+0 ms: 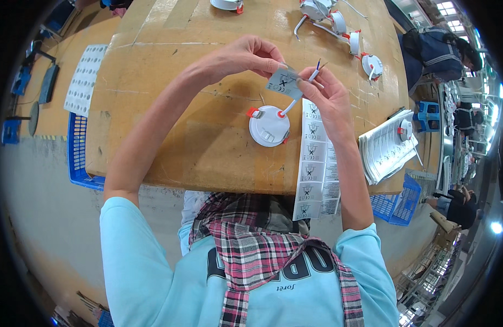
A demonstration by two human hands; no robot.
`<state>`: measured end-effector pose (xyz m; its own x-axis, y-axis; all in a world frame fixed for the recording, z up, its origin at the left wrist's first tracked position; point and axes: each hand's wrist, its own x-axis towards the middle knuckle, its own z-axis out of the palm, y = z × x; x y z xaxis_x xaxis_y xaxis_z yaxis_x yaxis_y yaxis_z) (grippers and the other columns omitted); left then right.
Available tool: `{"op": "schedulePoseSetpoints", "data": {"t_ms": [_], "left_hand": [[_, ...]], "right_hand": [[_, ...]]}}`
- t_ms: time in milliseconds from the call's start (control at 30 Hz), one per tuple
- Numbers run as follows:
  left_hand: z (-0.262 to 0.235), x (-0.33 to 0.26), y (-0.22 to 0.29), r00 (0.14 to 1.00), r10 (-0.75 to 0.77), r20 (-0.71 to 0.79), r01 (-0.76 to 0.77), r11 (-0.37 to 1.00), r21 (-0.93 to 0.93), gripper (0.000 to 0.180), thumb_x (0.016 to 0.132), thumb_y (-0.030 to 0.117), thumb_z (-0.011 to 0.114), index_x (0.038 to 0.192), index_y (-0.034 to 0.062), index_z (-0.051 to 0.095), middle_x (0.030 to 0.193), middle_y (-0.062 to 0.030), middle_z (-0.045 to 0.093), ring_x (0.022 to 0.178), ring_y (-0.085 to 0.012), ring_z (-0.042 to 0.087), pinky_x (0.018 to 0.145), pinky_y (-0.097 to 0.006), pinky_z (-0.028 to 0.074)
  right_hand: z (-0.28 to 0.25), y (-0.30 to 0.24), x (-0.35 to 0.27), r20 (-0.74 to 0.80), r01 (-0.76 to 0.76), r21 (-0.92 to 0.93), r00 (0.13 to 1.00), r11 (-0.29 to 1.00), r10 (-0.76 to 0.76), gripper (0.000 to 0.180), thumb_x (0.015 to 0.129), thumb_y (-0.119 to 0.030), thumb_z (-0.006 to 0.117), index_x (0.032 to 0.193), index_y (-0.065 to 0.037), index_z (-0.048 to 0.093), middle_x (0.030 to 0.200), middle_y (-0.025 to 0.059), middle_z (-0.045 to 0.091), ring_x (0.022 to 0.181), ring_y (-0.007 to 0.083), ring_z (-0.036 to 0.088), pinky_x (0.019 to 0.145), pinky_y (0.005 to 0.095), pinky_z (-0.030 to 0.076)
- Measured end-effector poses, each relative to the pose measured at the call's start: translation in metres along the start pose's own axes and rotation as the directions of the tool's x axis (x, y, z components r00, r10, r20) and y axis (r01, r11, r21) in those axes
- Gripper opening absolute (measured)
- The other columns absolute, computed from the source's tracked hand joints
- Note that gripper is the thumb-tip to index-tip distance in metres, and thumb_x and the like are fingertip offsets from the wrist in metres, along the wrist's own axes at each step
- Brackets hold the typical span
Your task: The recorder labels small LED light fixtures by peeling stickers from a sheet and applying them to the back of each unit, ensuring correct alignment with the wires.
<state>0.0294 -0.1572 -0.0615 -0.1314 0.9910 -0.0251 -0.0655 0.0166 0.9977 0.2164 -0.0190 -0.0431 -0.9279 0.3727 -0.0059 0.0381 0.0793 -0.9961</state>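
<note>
Left hand (246,54) pinching grey label (284,82); right hand (330,98) pinching white cable (303,87) above round lamp (269,126) on cardboard table (170,109). Label strip (312,158) just right of lamp. Risk: label creasing or sticking crooked if cable slips.

The person wears a light blue top (153,272) with short sleeves; the sleeves end near the elbows, and the forearms below them are bare. On the chest there is dark print with big letters, partly covered. A checked scarf (251,245) hangs around the neck, in pink, black, grey and white squares. It lies in folds at the neck, and its two ends go down over the front of the top. The left hand (246,54) and the right hand (330,98) are bare, without gloves. I see no rings, watch or bracelet on them.
</note>
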Motion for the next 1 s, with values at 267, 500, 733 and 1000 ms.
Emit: {"op": "schedulePoseSetpoints", "data": {"t_ms": [267, 500, 733, 1000], "left_hand": [[0.003, -0.006, 0.002, 0.993, 0.016, -0.119, -0.01, 0.998, 0.056, 0.024, 0.085, 0.029, 0.068, 0.092, 0.0061, 0.065, 0.084, 0.0002, 0.064, 0.083, -0.0064, 0.059, 0.082, -0.024, 0.044], [-0.001, -0.006, 0.0, 0.997, -0.011, -0.081, 0.016, 0.998, 0.064, 0.022, 0.086, 0.027, 0.068, 0.093, 0.0057, 0.066, 0.086, 0.0002, 0.065, 0.085, -0.0066, 0.059, 0.082, -0.024, 0.045], [0.004, -0.008, 0.005, 0.989, 0.023, -0.148, -0.005, 0.992, 0.126, 0.021, 0.086, 0.025, 0.07, 0.09, 0.0048, 0.067, 0.082, -0.0004, 0.066, 0.081, -0.0069, 0.061, 0.076, -0.023, 0.047], [0.014, -0.011, 0.011, 0.973, 0.033, -0.23, 0.012, 0.981, 0.193, 0.021, 0.087, 0.023, 0.069, 0.089, 0.0028, 0.067, 0.082, -0.002, 0.067, 0.079, -0.0074, 0.062, 0.073, -0.023, 0.048]], "right_hand": [[0.01, -0.006, -0.005, -0.01, -0.011, -0.02, 1.0, 1.0, 0.011, 0.026, 0.088, -0.013, 0.065, 0.111, -0.003, 0.057, 0.093, 0.0066, 0.062, 0.078, 0.0156, 0.068, 0.069, 0.0241, 0.055], [0.007, -0.006, -0.007, 0.03, 0.037, 0.015, 0.999, 0.999, -0.038, 0.027, 0.089, -0.011, 0.064, 0.114, -0.005, 0.058, 0.091, 0.0052, 0.062, 0.078, 0.0145, 0.068, 0.069, 0.0233, 0.054], [0.004, -0.004, -0.006, 0.026, 0.043, 0.0, 0.999, 0.999, -0.043, 0.031, 0.089, -0.011, 0.064, 0.119, -0.006, 0.058, 0.085, 0.0029, 0.061, 0.076, 0.0121, 0.067, 0.067, 0.0217, 0.052], [0.004, -0.006, -0.009, 0.003, 0.031, -0.014, 1.0, 0.999, -0.031, 0.034, 0.089, -0.008, 0.063, 0.122, -0.008, 0.057, 0.082, 0.0002, 0.058, 0.071, 0.0088, 0.064, 0.061, 0.0191, 0.046]]}}
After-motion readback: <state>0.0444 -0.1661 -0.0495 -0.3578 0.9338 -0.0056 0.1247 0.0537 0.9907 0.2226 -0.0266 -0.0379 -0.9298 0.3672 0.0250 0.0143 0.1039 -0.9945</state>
